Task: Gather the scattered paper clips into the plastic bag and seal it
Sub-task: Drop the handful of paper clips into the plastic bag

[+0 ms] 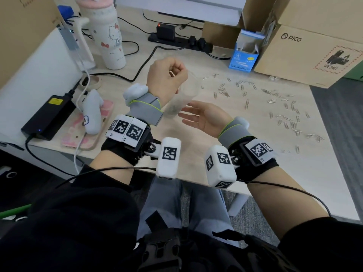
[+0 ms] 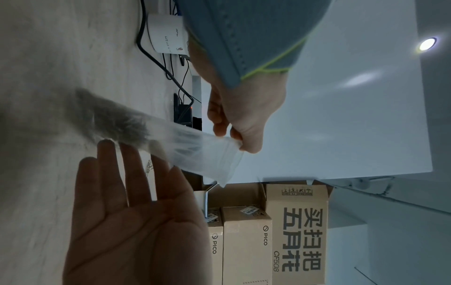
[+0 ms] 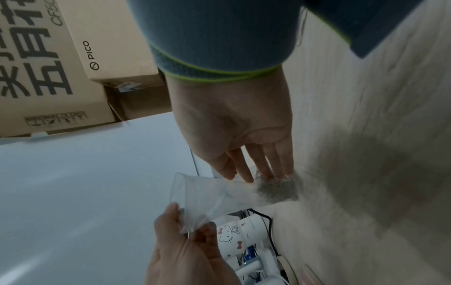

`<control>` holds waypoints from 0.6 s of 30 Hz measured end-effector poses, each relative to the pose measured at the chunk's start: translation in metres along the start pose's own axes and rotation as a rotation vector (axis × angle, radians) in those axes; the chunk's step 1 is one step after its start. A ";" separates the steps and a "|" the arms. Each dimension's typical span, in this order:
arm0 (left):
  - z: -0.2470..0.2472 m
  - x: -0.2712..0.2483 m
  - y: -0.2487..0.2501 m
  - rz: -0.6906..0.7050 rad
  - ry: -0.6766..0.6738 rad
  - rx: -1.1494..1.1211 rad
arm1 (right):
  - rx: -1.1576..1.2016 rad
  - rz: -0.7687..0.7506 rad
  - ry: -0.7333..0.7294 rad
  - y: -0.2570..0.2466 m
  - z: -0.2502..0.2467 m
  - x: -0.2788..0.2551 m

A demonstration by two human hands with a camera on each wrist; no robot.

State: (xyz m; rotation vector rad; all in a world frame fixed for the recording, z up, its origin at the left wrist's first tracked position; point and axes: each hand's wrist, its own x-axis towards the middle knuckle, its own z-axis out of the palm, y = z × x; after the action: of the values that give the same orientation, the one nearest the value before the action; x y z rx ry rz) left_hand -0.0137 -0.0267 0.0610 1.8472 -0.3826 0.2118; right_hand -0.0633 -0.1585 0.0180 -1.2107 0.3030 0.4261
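A clear plastic bag (image 1: pixel 177 99) hangs above the light wooden desk (image 1: pixel 216 154), and a blurred dark mass, likely clips, fills its lower end (image 3: pixel 275 190). My left hand (image 1: pixel 175 73) pinches the bag's top edge between thumb and curled fingers (image 2: pixel 235 141). My right hand (image 1: pixel 187 114) is open, palm up, its straight fingers touching the bag's lower end (image 3: pixel 266 173). Several silver paper clips (image 1: pixel 275 107) lie scattered on the desk to the right of both hands.
A PICO cardboard box (image 1: pixel 306 52) and a small blue box (image 1: pixel 243 55) stand behind the clips. A Hello Kitty tumbler (image 1: pixel 111 38), a power strip (image 1: pixel 176 40), a black power adapter (image 1: pixel 49 114) and a white controller (image 1: pixel 92 112) crowd the left side.
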 end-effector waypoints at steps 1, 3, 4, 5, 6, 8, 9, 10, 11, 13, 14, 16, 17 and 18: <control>-0.001 0.000 0.000 0.004 0.003 -0.004 | 0.004 0.000 -0.021 0.000 0.003 0.001; -0.003 -0.001 0.000 0.007 0.008 -0.014 | -0.006 0.001 -0.068 0.000 0.008 0.002; -0.004 -0.001 -0.001 0.006 0.010 -0.016 | -0.019 0.004 -0.089 0.000 0.010 0.003; -0.004 -0.001 -0.002 0.004 0.012 -0.015 | -0.029 0.011 -0.102 0.001 0.011 0.004; -0.005 -0.001 -0.003 0.000 0.008 -0.008 | -0.033 0.018 -0.107 0.002 0.011 0.004; -0.004 -0.003 -0.007 -0.026 -0.008 0.010 | -0.030 0.033 -0.100 0.004 0.007 0.005; -0.002 -0.004 -0.009 -0.046 -0.020 0.013 | -0.029 0.036 -0.091 0.005 0.004 0.005; 0.001 -0.005 -0.011 -0.065 -0.038 0.015 | -0.022 0.037 -0.078 0.006 0.000 0.004; 0.004 -0.006 -0.012 -0.078 -0.062 0.018 | -0.011 0.034 -0.060 0.006 -0.005 0.002; 0.015 -0.009 -0.014 -0.088 -0.132 0.035 | 0.009 0.018 -0.010 0.006 -0.018 -0.002; 0.022 -0.011 -0.015 -0.090 -0.174 0.050 | 0.016 0.006 0.016 0.006 -0.025 -0.006; 0.034 -0.014 -0.015 -0.104 -0.259 0.086 | 0.034 -0.017 0.062 0.004 -0.041 -0.013; 0.041 -0.015 -0.014 -0.116 -0.299 0.099 | 0.048 -0.030 0.087 0.003 -0.051 -0.017; 0.048 -0.017 -0.014 -0.126 -0.329 0.109 | 0.066 -0.043 0.116 0.001 -0.059 -0.021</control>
State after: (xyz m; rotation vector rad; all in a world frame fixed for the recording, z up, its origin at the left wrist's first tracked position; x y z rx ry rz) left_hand -0.0264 -0.0662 0.0287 2.0100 -0.4864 -0.1634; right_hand -0.0827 -0.2177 0.0070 -1.1773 0.3870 0.3069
